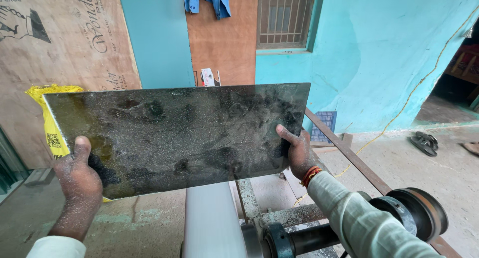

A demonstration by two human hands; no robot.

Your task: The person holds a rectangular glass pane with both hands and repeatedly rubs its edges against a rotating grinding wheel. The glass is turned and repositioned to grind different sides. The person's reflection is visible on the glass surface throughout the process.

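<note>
I hold a dusty, smudged rectangular glass pane [179,133] up in front of me, roughly level, with both hands. My left hand [77,180] grips its lower left corner, thumb on the front face. My right hand [297,150] grips the right edge, thumb on the front; a red-orange thread band circles that wrist. Both hands are speckled with pale dust. Through the pane I see a blurred wall and floor.
Below the pane runs a white belt or roller [212,220] on a rusty metal frame [349,155] with a motor wheel [419,213]. Plywood sheets [65,38] lean at the left by a yellow bag [50,118]. Sandals [424,142] lie near the turquoise wall [389,53].
</note>
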